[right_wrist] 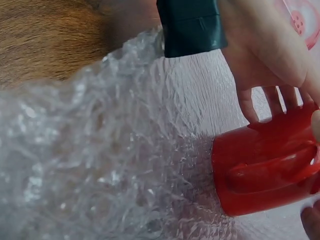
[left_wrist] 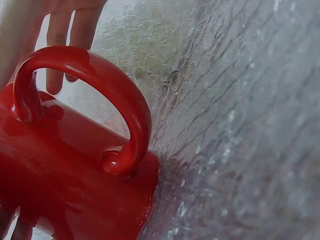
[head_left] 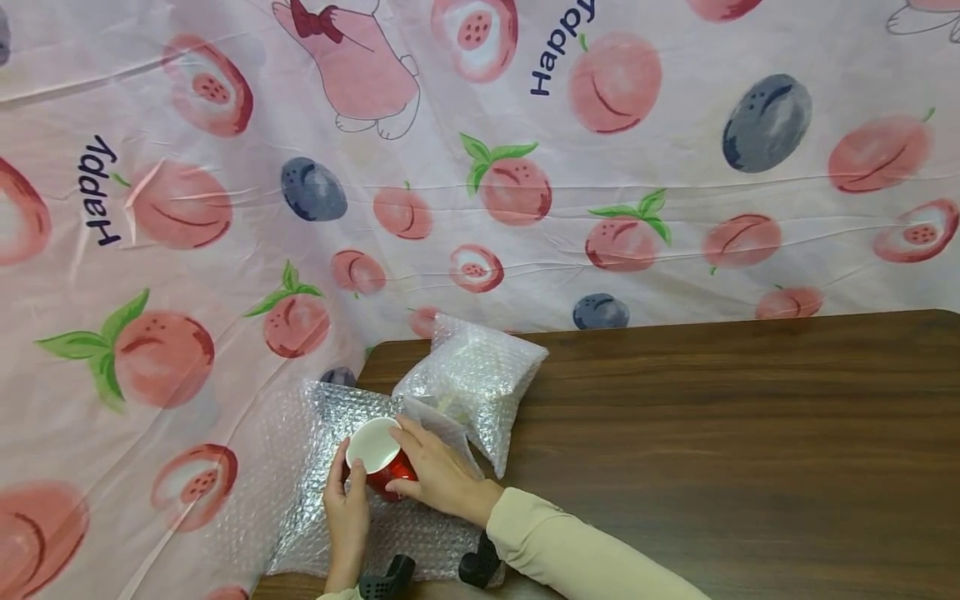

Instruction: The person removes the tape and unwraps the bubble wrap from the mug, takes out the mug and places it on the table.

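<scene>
Red mug point(head_left: 390, 479) held between 2 bare hands above a bubble-wrap sheet point(head_left: 420, 537). The mug, taken here as the landmark, is tilted, its white interior point(head_left: 373, 446) turned upward; whether its base touches the sheet cannot be told. The left hand point(head_left: 348, 504) grips the mug's left side, fingers partly curled, with the thumb near the rim and the other fingers behind. The right hand point(head_left: 438, 475) spans the mug's right side — fingers bent over at the rim, thumb lower on the red wall — and so has hold of it as well. The handle point(left_wrist: 117, 95), a single red loop, is clear in the left wrist view. Beyond the mug and to its right lies a bubble-wrapped bundle point(head_left: 487, 367); its contents are too obscured to identify. Nearer the person than the mug are 2 black wrist devices point(head_left: 390, 577). Right of the mug extend a pale sleeve point(head_left: 577, 542) and the dark wooden table point(head_left: 720, 450); behind it hangs a fruit-printed cloth point(head_left: 667, 192).
</scene>
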The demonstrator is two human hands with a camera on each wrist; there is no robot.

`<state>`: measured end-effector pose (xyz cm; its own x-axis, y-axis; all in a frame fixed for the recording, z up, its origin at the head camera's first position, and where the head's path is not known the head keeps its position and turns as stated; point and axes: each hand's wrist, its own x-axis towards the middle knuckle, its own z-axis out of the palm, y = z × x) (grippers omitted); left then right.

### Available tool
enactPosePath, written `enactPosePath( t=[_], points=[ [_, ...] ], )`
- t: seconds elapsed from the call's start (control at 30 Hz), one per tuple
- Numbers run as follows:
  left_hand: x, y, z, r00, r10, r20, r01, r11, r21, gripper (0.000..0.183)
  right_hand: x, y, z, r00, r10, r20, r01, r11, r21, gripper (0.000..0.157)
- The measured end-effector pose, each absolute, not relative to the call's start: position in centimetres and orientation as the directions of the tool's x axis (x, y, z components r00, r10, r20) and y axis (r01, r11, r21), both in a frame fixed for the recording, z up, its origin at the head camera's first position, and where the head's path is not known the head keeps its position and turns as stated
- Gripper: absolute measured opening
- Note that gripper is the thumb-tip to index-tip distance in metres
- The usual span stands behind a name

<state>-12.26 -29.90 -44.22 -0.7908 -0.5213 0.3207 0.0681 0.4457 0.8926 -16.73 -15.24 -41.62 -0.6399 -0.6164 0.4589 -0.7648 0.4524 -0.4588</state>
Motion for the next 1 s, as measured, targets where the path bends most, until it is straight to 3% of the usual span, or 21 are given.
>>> enactPosePath(
  t=[0.3,0.53,0.67,1.0],
  points=[
    [-12.3,-29.5,-44.2,-0.796,-0.516,0.317,0.095,0.410,0.907,0.041,-16.8,-15.6,-42.1,-0.636,-0.586,0.501,-0.772,0.486,-0.410,0.047],
    [-11.8,-30.8,-43.1,-0.873,-0.447,0.195,0.027,0.355,0.935,0.046,-16.8,-16.2,-42.3,-0.605,-0.557,0.568,-0.792,0.494,-0.359,0.038],
    [-11.5,-31.1,-42.8,-0.895,-0.402,0.192,-0.013,0.455,0.891,0.048,-16.8,-16.3,-42.4,-0.603,-0.548,0.579,-0.791,0.506,-0.344,0.036],
    [-9.8,-31.7,-45.2,-0.861,-0.419,0.288,-0.048,0.631,0.775,0.035,-16.9,-16.2,-42.4,-0.594,-0.548,0.589,-0.794,0.515,-0.322,0.036]
  ],
)
